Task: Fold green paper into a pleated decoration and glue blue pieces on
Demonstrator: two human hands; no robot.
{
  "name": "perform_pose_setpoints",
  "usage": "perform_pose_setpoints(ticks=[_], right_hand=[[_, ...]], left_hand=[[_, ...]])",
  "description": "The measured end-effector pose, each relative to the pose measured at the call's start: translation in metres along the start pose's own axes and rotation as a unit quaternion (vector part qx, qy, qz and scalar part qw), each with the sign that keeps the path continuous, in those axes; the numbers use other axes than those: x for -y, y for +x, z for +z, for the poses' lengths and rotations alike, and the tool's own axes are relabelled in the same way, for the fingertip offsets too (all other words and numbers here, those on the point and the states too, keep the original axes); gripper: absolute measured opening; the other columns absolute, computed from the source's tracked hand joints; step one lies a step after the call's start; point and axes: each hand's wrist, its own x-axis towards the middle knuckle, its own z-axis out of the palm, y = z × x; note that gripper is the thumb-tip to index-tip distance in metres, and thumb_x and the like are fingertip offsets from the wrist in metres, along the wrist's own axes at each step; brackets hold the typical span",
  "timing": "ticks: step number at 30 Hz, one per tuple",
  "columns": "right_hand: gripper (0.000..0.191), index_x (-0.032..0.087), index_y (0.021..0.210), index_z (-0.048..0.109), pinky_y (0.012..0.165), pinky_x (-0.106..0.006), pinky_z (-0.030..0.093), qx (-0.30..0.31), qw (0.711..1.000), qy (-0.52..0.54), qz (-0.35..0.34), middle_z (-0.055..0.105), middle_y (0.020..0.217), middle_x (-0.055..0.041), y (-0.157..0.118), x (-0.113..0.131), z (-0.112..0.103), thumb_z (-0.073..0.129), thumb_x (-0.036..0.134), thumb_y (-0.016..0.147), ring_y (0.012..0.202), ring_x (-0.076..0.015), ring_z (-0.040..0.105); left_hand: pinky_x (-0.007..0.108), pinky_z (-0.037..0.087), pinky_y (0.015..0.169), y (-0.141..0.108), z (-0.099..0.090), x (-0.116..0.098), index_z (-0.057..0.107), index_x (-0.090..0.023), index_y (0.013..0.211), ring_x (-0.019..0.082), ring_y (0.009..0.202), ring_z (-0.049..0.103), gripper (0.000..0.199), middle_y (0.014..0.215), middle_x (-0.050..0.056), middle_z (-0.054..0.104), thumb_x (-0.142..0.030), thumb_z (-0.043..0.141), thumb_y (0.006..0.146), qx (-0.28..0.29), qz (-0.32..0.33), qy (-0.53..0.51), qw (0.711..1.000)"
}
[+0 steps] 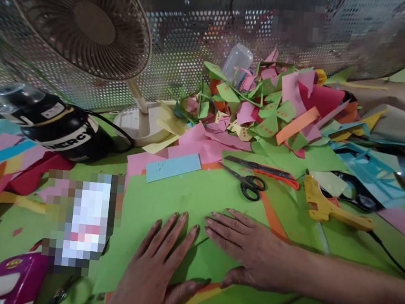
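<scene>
Both of my hands lie flat on a large green paper sheet (158, 195) near the front of the table. My left hand (161, 267) has its fingers spread and pointing up and away, with nothing held. To its right, my right hand (239, 246) reaches in from the right side, palm down, fingers apart and pointing left, also holding nothing. Between the two hands there is a small gap. Beyond them lie a light blue paper strip (174, 167), small black scissors (251, 186) and a red and black cutter knife (275, 173).
A yellow glue gun (326, 204) with a cord lies at the right. A heap of paper scraps (260, 105) fills the back. At the left stand a fan (95, 22), a black bottle (65, 127) and a blurred-out bright object (88, 222). A purple device (20, 278) sits front left.
</scene>
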Motion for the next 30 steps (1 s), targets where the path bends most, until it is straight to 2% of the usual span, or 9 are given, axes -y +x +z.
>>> perform_pose_setpoints(ticks=[6, 12, 19, 25, 30], right_hand=[[0.071, 0.006, 0.151, 0.029, 0.123, -0.042, 0.011, -0.016, 1.0, 0.008, -0.001, 0.03, 0.158, -0.0149, -0.001, 0.0, 0.003, 0.042, 0.052, 0.098, 0.149, -0.0228, 0.015], [0.071, 0.007, 0.152, 0.026, 0.123, -0.042, 0.006, -0.009, 1.0, 0.02, 0.002, 0.027, 0.159, -0.0144, -0.001, 0.0, 0.004, 0.041, 0.051, 0.099, 0.149, -0.0235, 0.012], [0.07, 0.007, 0.152, 0.026, 0.123, -0.044, 0.003, -0.018, 1.0, 0.023, 0.004, 0.027, 0.159, -0.0142, -0.002, 0.0, 0.004, 0.043, 0.049, 0.098, 0.15, -0.0218, 0.009], [0.069, 0.009, 0.153, 0.023, 0.123, -0.048, -0.001, 0.0, 0.999, 0.029, 0.023, 0.024, 0.16, -0.0117, -0.003, 0.004, 0.004, 0.038, 0.05, 0.099, 0.15, -0.0237, 0.01], [0.071, 0.009, 0.152, 0.025, 0.121, -0.055, 0.005, -0.015, 0.999, 0.024, 0.025, 0.028, 0.158, -0.0138, -0.004, 0.006, 0.005, 0.041, 0.051, 0.098, 0.149, -0.0263, 0.013]], left_hand=[[0.046, 0.021, 0.114, -0.002, 0.003, 0.0, 0.036, -0.016, 0.149, 0.033, 0.139, 0.037, 0.079, 0.154, 0.015, 0.037, -0.065, 0.049, 0.089, -0.008, -0.003, -0.007, 1.0], [0.045, 0.013, 0.118, -0.006, 0.008, 0.002, 0.035, -0.016, 0.15, 0.033, 0.141, 0.032, 0.085, 0.156, 0.015, 0.034, -0.069, 0.05, 0.085, -0.009, 0.002, -0.013, 1.0], [0.044, 0.008, 0.12, -0.005, 0.01, 0.003, 0.036, -0.016, 0.15, 0.033, 0.144, 0.028, 0.083, 0.157, 0.015, 0.031, -0.065, 0.054, 0.085, -0.009, 0.006, -0.021, 1.0], [0.045, 0.012, 0.118, -0.006, 0.01, 0.004, 0.038, -0.016, 0.149, 0.034, 0.142, 0.032, 0.087, 0.155, 0.016, 0.036, -0.071, 0.052, 0.083, -0.014, 0.009, -0.015, 1.0], [0.045, 0.019, 0.116, -0.007, 0.008, 0.004, 0.034, -0.019, 0.15, 0.034, 0.139, 0.038, 0.086, 0.154, 0.015, 0.038, -0.072, 0.048, 0.084, -0.002, 0.001, -0.009, 1.0]])
